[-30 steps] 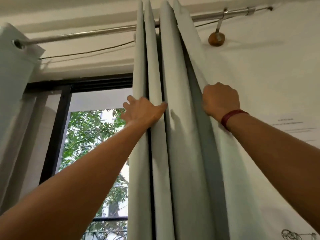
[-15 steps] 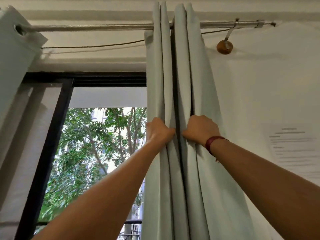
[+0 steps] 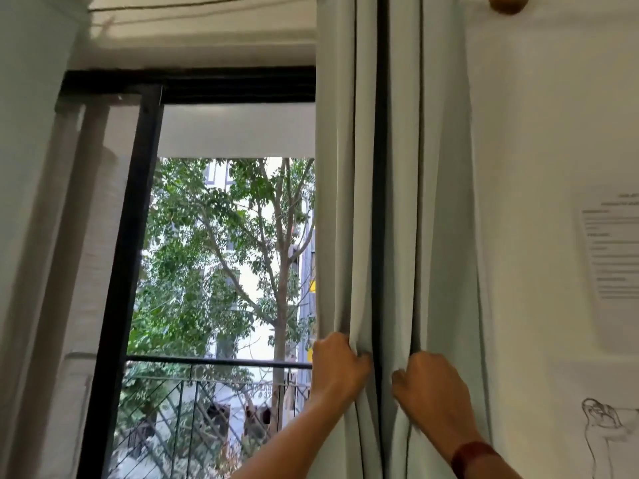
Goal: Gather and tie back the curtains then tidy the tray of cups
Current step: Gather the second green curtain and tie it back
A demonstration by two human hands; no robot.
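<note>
Room: a white wall fills 1 to 4 o'clock, with a printed sheet at 3; a black-framed window runs from 7 to 10.
Curtain: the pale grey curtain hangs bunched from 12 down to 6, just right of centre.
Left: the left hand, near 6, has its fingers curled round the left folds.
Right: the right hand, near 5, has its fingers curled into the right folds; a dark gap separates the two bundles.
Risk: a fold could slip free if either grip loosens before the bundles meet, and a hard downward pull might strain the fixings.
Hidden: the rod is cut off above; the fingertips are buried in cloth; no tie-back, tray or cups in view.
</note>
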